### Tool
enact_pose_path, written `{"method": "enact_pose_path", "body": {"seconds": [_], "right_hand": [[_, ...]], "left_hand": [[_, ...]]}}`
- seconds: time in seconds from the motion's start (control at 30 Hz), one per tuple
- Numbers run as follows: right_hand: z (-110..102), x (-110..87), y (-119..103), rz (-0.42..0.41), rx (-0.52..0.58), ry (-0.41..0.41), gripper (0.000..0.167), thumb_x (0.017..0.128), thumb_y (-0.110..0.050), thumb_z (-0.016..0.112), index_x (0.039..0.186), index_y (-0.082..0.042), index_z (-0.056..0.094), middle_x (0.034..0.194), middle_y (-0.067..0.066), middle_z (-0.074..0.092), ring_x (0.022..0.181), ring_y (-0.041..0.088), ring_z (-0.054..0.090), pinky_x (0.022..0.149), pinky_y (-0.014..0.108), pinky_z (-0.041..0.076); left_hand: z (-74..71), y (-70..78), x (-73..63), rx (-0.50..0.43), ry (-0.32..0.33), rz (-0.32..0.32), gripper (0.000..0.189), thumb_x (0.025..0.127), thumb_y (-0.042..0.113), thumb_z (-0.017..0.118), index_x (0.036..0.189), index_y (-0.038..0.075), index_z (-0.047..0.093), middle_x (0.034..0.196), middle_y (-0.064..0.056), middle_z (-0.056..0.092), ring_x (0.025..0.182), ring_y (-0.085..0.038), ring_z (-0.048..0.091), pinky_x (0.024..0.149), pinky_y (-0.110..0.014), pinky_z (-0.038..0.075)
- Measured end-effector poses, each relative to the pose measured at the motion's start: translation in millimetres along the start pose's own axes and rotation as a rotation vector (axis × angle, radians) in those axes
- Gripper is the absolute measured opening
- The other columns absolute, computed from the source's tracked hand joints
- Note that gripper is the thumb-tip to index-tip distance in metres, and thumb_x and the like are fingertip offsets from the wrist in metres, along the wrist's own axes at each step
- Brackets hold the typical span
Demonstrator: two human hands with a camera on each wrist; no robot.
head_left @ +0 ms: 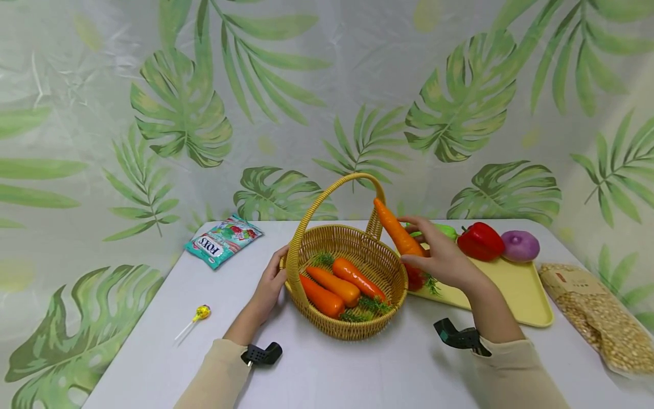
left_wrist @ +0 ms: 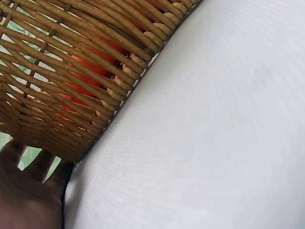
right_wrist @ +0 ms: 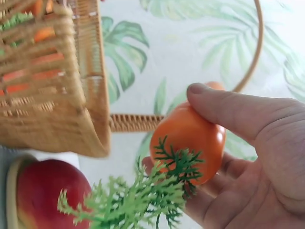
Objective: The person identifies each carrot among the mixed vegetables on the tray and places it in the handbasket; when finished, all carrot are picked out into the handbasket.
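A wicker basket (head_left: 344,328) with a tall arched handle (head_left: 319,200) stands mid-table. In it lie three orange carrots (head_left: 357,278) with green leafy tops. My left hand (head_left: 268,288) holds the basket at its left side by the handle's base; the left wrist view has its fingers (left_wrist: 40,167) against the woven wall. Between thumb and fingers, my right hand (head_left: 452,258) grips another carrot (head_left: 395,230) above the basket's right rim. That carrot's tip points up and left, and its leafy top (right_wrist: 143,195) hangs below the hand.
A yellow tray (head_left: 531,307) on the right bears a red bell pepper (head_left: 480,241), a purple round vegetable (head_left: 520,246), a green vegetable (head_left: 447,231) and a red fruit (right_wrist: 52,193). Beyond it lies a bag of grains (head_left: 598,318). Leftward are a candy bag (head_left: 223,241) and a lollipop (head_left: 202,312).
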State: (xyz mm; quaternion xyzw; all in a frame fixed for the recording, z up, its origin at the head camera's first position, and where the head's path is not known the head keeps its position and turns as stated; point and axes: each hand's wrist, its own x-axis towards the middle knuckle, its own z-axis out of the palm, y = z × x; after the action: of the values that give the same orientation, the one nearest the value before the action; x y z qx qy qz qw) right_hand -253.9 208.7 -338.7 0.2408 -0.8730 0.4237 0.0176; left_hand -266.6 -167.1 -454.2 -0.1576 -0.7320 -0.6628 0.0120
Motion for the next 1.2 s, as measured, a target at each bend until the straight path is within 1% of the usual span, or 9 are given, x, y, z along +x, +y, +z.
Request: {"method": "enact_pose_path", "body": {"seconds": [0.13, 0.33, 0.47, 0.6, 0.7, 0.9, 1.1, 1.2], "right_hand": [[11, 4.0, -4, -0.031, 0.019, 0.004, 0.073, 0.092, -0.005, 0.069, 0.153, -0.02, 0.032, 0.139, 0.017, 0.047, 0.12, 0.037, 0.054, 0.089, 0.047, 0.058], [27, 9.7, -8, -0.086, 0.042, 0.002, 0.073, 0.091, -0.004, 0.069, 0.153, -0.019, 0.032, 0.139, 0.018, 0.046, 0.12, 0.038, 0.054, 0.088, 0.046, 0.058], [36, 11.6, -10, -0.109, 0.046, 0.031, 0.073, 0.091, -0.005, 0.07, 0.153, -0.019, 0.033, 0.142, 0.017, 0.045, 0.121, 0.037, 0.054, 0.087, 0.044, 0.058], [45, 13.0, -12, -0.129, 0.046, 0.083, 0.074, 0.09, -0.006, 0.071, 0.153, -0.018, 0.034, 0.141, 0.017, 0.044, 0.119, 0.036, 0.055, 0.085, 0.041, 0.058], [51, 14.7, -12, -0.154, 0.035, 0.122, 0.075, 0.089, -0.005, 0.072, 0.153, -0.017, 0.034, 0.14, 0.017, 0.044, 0.119, 0.034, 0.055, 0.088, 0.044, 0.057], [62, 19.3, -11, -0.2, 0.009, 0.16, 0.075, 0.088, -0.002, 0.072, 0.152, -0.012, 0.033, 0.142, 0.017, 0.044, 0.123, 0.033, 0.052, 0.1, 0.053, 0.05], [64, 19.9, -17, -0.195, 0.088, 0.198, 0.075, 0.088, -0.001, 0.072, 0.151, -0.016, 0.035, 0.14, 0.017, 0.046, 0.121, 0.038, 0.054, 0.096, 0.056, 0.052], [66, 21.2, -15, -0.195, 0.074, 0.194, 0.076, 0.087, -0.001, 0.072, 0.152, -0.014, 0.034, 0.141, 0.017, 0.045, 0.122, 0.037, 0.054, 0.099, 0.056, 0.051]], "left_hand": [[-0.1, -0.5, -0.1, -0.006, -0.002, -0.006, 0.051, 0.101, 0.022, 0.043, 0.151, 0.03, 0.037, 0.161, 0.004, 0.032, 0.152, -0.02, 0.023, 0.125, -0.054, 0.015], [-0.7, -0.5, -0.3, -0.006, -0.005, 0.004, 0.05, 0.102, 0.022, 0.043, 0.151, 0.031, 0.036, 0.161, 0.005, 0.032, 0.152, -0.02, 0.022, 0.125, -0.055, 0.014], [-0.5, -0.6, -0.4, -0.004, -0.005, 0.003, 0.05, 0.102, 0.023, 0.044, 0.151, 0.032, 0.036, 0.161, 0.006, 0.032, 0.152, -0.02, 0.023, 0.125, -0.055, 0.014], [-0.4, -1.0, -0.6, -0.011, -0.006, 0.001, 0.05, 0.102, 0.023, 0.043, 0.151, 0.032, 0.036, 0.161, 0.006, 0.032, 0.152, -0.02, 0.023, 0.125, -0.055, 0.014], [-0.3, -0.6, -1.0, -0.017, -0.009, 0.003, 0.051, 0.102, 0.023, 0.043, 0.152, 0.031, 0.036, 0.161, 0.005, 0.031, 0.152, -0.02, 0.023, 0.125, -0.055, 0.014], [-0.6, -0.1, -1.3, -0.011, -0.006, -0.002, 0.051, 0.102, 0.022, 0.043, 0.151, 0.032, 0.036, 0.162, 0.005, 0.031, 0.152, -0.02, 0.022, 0.125, -0.055, 0.014], [-1.0, -1.2, -0.4, -0.009, -0.006, 0.0, 0.05, 0.102, 0.022, 0.043, 0.151, 0.033, 0.037, 0.161, 0.006, 0.032, 0.152, -0.02, 0.022, 0.125, -0.055, 0.014], [-1.0, -1.8, -0.4, -0.008, -0.004, 0.004, 0.05, 0.102, 0.022, 0.043, 0.151, 0.033, 0.037, 0.161, 0.006, 0.032, 0.152, -0.02, 0.023, 0.125, -0.055, 0.015]]}}
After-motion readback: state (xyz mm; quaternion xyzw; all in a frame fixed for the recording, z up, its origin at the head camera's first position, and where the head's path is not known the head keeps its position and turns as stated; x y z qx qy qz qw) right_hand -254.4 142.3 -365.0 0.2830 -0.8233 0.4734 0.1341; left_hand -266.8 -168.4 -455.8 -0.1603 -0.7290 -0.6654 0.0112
